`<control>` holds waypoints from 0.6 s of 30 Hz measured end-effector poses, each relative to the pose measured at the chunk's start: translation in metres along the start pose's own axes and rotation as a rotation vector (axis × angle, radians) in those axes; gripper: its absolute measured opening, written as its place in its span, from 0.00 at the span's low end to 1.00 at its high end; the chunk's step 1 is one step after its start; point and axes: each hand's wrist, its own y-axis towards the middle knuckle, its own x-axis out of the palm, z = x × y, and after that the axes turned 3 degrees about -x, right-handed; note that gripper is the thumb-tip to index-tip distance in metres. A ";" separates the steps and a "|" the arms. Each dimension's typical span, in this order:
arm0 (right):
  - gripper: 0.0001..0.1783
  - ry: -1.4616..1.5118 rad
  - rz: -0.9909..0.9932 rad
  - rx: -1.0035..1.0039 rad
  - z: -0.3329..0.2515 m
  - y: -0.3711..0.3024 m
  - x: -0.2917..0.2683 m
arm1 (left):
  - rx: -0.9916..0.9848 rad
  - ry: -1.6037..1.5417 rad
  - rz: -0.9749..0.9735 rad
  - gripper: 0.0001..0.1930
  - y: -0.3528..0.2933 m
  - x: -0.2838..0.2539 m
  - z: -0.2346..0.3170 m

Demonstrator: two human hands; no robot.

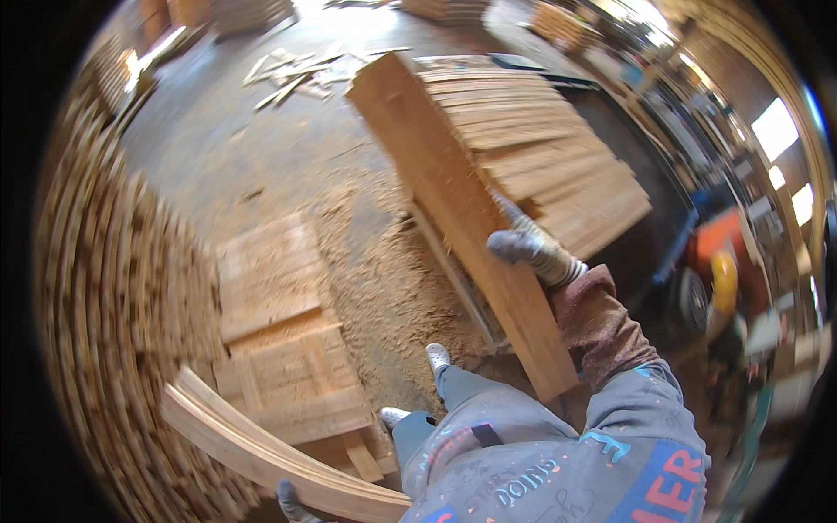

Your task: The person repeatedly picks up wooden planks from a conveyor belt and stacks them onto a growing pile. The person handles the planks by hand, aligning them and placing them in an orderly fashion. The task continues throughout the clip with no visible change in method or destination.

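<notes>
My right hand [534, 247], in a grey knit glove, grips a long wooden plank [445, 179] by its right edge. The plank slants from the upper middle of the view down toward my body, partly in front of a stack of boards. At the lower edge, my gloved left hand [293, 503] shows only in part. It is closed against the outer side of several long boards [270, 449] held together beside my left hip. Their near ends are hidden behind my clothing.
Layered boards [558, 166] lie on a dark table at the right. Wide boards [275, 279] are stacked on the floor at left, beside a tall wood pile [96, 314]. Sawdust [397, 296] covers the floor near my feet; scrap strips [301, 74] lie farther off. An orange machine [732, 240] stands right.
</notes>
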 end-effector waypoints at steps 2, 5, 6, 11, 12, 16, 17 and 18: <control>0.55 0.102 0.244 -0.155 0.011 -0.057 -0.077 | 0.073 0.099 -0.196 0.42 -0.011 0.082 0.034; 0.55 0.252 0.674 -0.382 -0.005 -0.128 -0.099 | 0.155 0.251 -0.486 0.38 -0.026 0.188 0.056; 0.56 0.115 0.804 -0.409 -0.003 -0.150 -0.122 | 0.209 0.412 -0.598 0.37 0.000 0.206 0.067; 0.71 -0.558 1.580 0.318 0.067 -0.198 -0.240 | 0.295 0.884 -0.900 0.35 0.009 0.384 0.024; 0.70 -0.591 1.606 0.473 0.070 -0.191 -0.250 | 0.303 1.062 -0.929 0.34 0.011 0.420 0.012; 0.72 -0.541 1.457 0.822 0.103 -0.155 -0.276 | 0.129 1.188 -1.225 0.40 -0.072 0.551 -0.088; 0.74 -0.583 1.345 0.845 0.119 -0.137 -0.275 | 0.102 1.202 -1.289 0.41 -0.085 0.571 -0.106; 0.75 -0.464 1.327 0.793 0.119 -0.118 -0.266 | 0.109 1.256 -1.316 0.42 -0.094 0.588 -0.118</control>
